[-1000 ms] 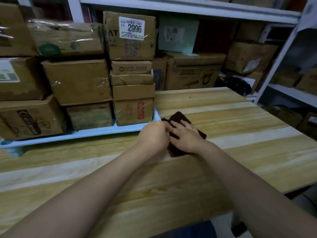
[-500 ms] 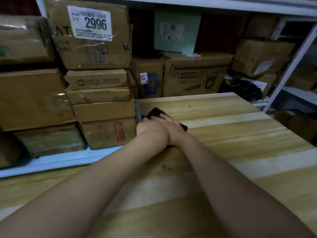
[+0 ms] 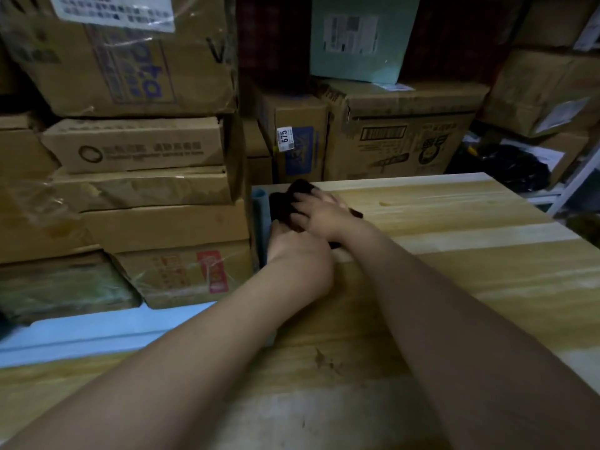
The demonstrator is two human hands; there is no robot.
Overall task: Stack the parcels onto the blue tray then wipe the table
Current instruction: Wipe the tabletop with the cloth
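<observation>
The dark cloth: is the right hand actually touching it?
Touching. The head view shows the right hand lying flat on the dark cloth, its fingers spread across it with no gap.

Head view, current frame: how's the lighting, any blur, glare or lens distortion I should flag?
Head view: dim, underexposed overall; the dark cloth under the right hand loses all texture. Head view: the top parcel label is smeared unreadable, yet the 675 sticker reads fine. Head view: soft glare on the plastic wrap; wide-angle stretch balloons the forearms.
</observation>
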